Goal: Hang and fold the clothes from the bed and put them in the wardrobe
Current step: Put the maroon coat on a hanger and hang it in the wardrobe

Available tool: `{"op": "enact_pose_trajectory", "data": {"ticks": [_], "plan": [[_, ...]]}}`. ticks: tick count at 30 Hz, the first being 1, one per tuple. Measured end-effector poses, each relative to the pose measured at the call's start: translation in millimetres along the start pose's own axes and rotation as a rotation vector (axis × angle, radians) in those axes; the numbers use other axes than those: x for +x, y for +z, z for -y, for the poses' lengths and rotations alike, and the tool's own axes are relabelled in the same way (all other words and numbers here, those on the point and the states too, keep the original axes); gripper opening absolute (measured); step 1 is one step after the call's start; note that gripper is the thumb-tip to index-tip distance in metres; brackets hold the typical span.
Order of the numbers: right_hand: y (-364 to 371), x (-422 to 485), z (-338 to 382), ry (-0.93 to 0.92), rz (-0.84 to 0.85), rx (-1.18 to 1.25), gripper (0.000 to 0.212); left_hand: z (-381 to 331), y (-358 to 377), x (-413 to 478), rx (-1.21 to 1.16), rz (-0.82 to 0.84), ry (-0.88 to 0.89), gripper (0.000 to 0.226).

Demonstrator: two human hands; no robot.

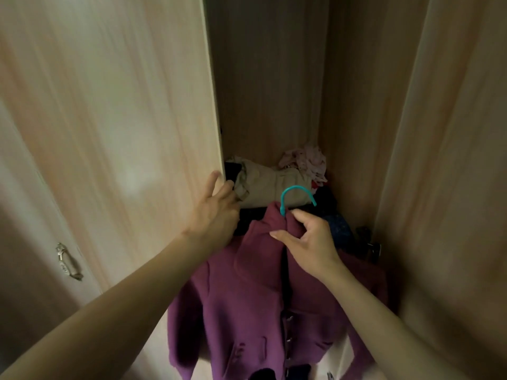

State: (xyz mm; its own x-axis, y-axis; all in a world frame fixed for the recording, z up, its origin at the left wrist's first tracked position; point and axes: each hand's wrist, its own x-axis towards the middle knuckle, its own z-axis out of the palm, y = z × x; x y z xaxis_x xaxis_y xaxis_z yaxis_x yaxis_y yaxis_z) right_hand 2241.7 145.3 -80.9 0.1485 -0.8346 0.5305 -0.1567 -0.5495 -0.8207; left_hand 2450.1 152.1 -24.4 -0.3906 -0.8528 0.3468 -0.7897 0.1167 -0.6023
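A purple buttoned jacket [247, 303] hangs on a teal hanger whose hook [295, 194] sticks up above its collar. My right hand [307, 239] pinches the collar just below the hook and holds the jacket up in front of the open wardrobe. My left hand [216, 212] grips the edge of the left wardrobe door [123, 119], thumb on the door's face and fingers behind its edge. Inside the wardrobe [269, 78] the upper space is dark and bare; no rail shows.
A heap of clothes lies on the wardrobe floor: a beige garment [263, 182], a pink crumpled one [307, 160] and dark blue fabric [337, 229]. The right door [452, 160] stands open. A metal handle [68, 261] sits on the left panel.
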Motion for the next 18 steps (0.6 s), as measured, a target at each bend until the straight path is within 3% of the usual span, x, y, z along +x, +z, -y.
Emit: {"op": "enact_pose_trajectory", "data": {"ticks": [8, 14, 18], "plan": [[14, -80, 63, -0.034, -0.076, -0.114, 0.029, -6, -31, -88, -0.103, -0.182, 0.013, 0.030], [28, -143, 105, 0.013, -0.077, -0.132, 0.017, -4, -53, -148, -0.161, -0.145, -0.026, 0.052], [33, -166, 124, 0.022, -0.050, -0.130, 0.016, 1, -61, -187, -0.182, -0.172, -0.038, 0.052]]}}
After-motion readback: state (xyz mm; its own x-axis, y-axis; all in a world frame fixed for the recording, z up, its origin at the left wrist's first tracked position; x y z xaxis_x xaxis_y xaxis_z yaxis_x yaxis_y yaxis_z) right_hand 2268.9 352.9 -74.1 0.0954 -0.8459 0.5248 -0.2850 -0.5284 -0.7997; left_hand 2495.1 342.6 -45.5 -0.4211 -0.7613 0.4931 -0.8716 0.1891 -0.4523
